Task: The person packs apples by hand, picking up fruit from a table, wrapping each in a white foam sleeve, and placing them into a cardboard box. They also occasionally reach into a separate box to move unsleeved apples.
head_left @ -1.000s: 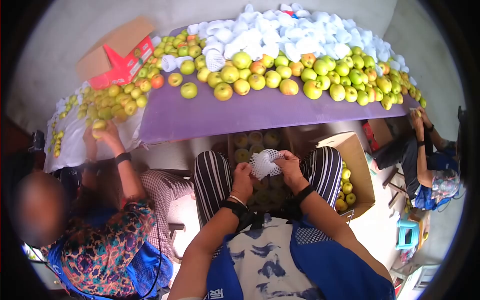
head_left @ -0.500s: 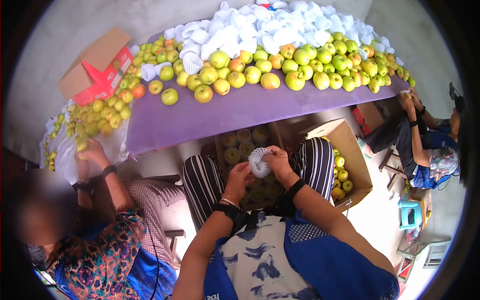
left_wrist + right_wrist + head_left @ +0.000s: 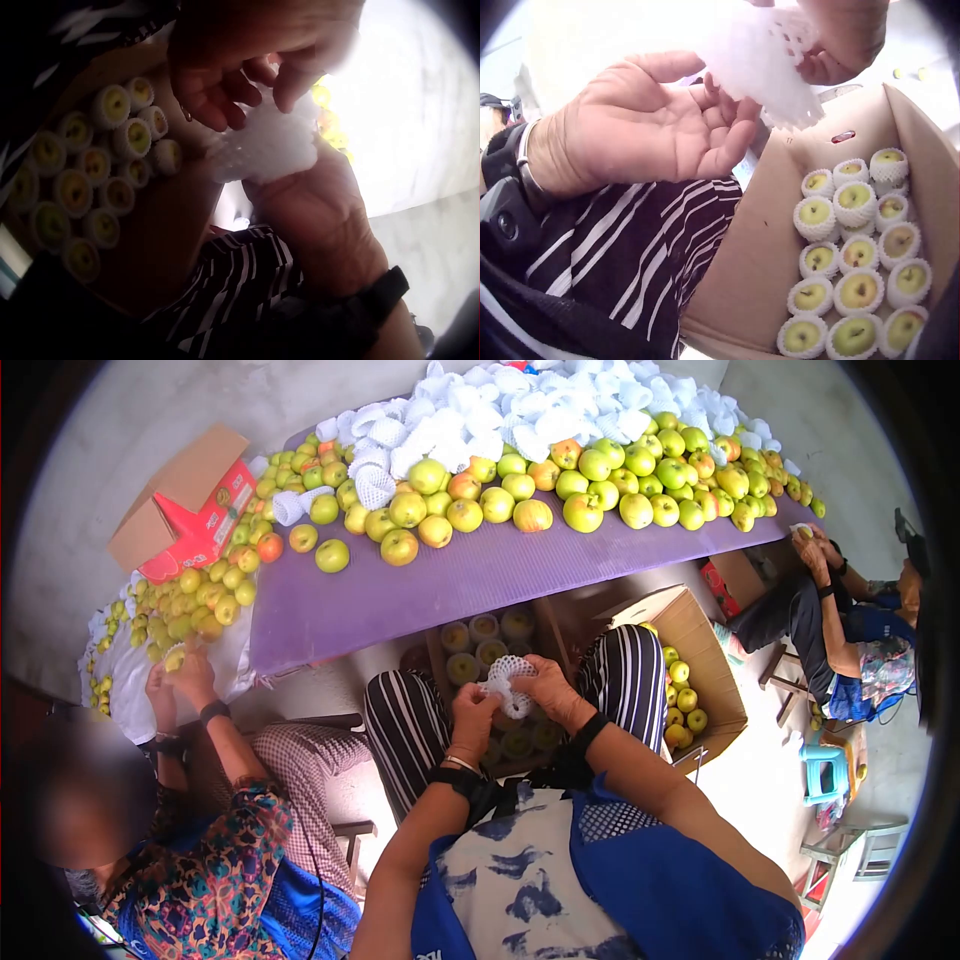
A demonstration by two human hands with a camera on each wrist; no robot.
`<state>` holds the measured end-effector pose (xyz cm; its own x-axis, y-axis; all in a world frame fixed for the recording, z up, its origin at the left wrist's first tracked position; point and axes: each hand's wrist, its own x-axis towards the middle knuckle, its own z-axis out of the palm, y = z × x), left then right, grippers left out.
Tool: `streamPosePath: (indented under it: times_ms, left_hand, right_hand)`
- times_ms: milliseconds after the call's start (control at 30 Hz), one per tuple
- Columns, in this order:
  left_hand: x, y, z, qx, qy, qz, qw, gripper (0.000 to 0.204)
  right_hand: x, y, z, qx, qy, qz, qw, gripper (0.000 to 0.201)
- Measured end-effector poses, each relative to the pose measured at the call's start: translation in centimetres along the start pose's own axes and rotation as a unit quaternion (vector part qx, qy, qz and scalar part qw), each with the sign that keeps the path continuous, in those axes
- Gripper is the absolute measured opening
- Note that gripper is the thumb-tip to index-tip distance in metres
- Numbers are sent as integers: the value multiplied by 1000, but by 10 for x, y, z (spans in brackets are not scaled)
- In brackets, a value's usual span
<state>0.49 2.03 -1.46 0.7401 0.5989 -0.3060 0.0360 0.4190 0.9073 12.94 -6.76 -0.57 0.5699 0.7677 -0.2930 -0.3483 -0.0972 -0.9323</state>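
A white foam net sleeve (image 3: 513, 686) is between both hands, over the lap. My right hand (image 3: 547, 685) grips its upper right side. With thumb and fingertips, my left hand (image 3: 473, 717) holds its left edge; in the right wrist view this left hand (image 3: 660, 124) shows its palm turned up. The sleeve (image 3: 270, 142) looks bunched in the left wrist view, and no fruit shows inside it. Below the hands, a cardboard box (image 3: 769, 217) holds rows of apples (image 3: 857, 291) in white foam nets.
Loose green-yellow apples (image 3: 583, 512) and a heap of foam nets (image 3: 520, 415) cover the back of the purple table (image 3: 420, 605). A second box (image 3: 715, 670) with bare apples stands by the right knee. People sit at left (image 3: 200, 840) and far right (image 3: 880, 630), handling apples.
The sleeve went from spread wide to a smaller bunched shape, with the left hand briefly looser on it, then back at its edge. The head view has shifted; the left neighbour's hands moved slightly.
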Motion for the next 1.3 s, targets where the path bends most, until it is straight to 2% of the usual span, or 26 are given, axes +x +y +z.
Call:
streamPosePath:
  times_ms: [33,67,100,133,200,267,300,367,400,467,500,567,633,733,800,867,900,933,1000,1067,1100,1133,1233,1300]
  left_hand:
    - [0,1,0,16,32,-5,999,12]
    - [-1,1,0,31,64,-11,997,12]
    - [-3,5,1,31,64,-12,997,12]
    - [-4,9,3,5,77,-23,997,11]
    - [-6,13,5,-21,90,-34,995,11]
    - [-7,15,6,-109,123,-51,985,10]
    - [-7,16,6,-109,124,-51,985,10]
    - [-7,16,6,-24,140,31,989,11]
    - [-5,14,4,-24,142,31,989,11]
    - [-2,6,-3,48,62,16,997,14]
    - [-3,8,-2,48,64,16,997,14]
    - [-6,9,2,-34,20,-92,995,17]
    - [-8,11,5,-35,9,-93,995,19]
    - [-11,20,12,-50,-12,-77,996,22]
    - [-14,23,14,-63,-21,-65,996,23]
    - [-15,24,15,1,-57,12,998,23]
    - [-12,18,12,2,-58,11,998,23]
    - [-8,10,8,35,-36,32,998,24]
    - [-7,7,6,67,-13,52,996,24]
    - [-11,19,10,35,110,-1,993,22]
    - [-10,18,8,36,111,-2,993,22]
    - [-7,15,4,47,145,-7,988,20]
    - [-3,9,0,48,206,-6,977,17]
    - [-2,8,1,36,232,-2,972,16]
  right_hand:
    - [3,5,-2,0,0,0,1000,24]
    - [8,15,-5,-54,36,-23,998,23]
    - [7,13,-3,-107,72,-45,991,22]
    - [6,10,-3,-107,72,-45,991,22]
    - [4,1,-2,2,92,-24,995,22]
    - [9,5,-4,11,95,-24,995,20]
    - [10,7,-5,20,99,-23,995,18]
    - [11,13,-6,5,95,-26,995,17]
    - [12,13,-5,-10,91,-31,995,17]
    - [13,13,-2,20,90,-29,995,16]
    - [13,13,-1,50,91,-27,994,16]
    - [13,14,0,49,96,-25,994,17]
    - [15,18,1,47,101,-24,994,18]
    - [16,18,4,-18,77,-65,995,18]
    - [10,10,4,-176,114,-92,973,20]
    - [14,14,3,-198,119,-81,970,20]
    - [15,15,3,-220,122,-72,965,20]
    - [14,14,4,-220,123,-71,965,20]
    - [10,10,8,-5,59,-13,998,18]
    - [6,3,7,8,33,-2,999,17]
    - [5,1,7,20,8,9,1000,16]
    - [6,3,7,21,8,9,1000,16]
    - [11,10,6,-31,23,-34,999,18]
    - [15,11,4,-33,86,-25,995,19]
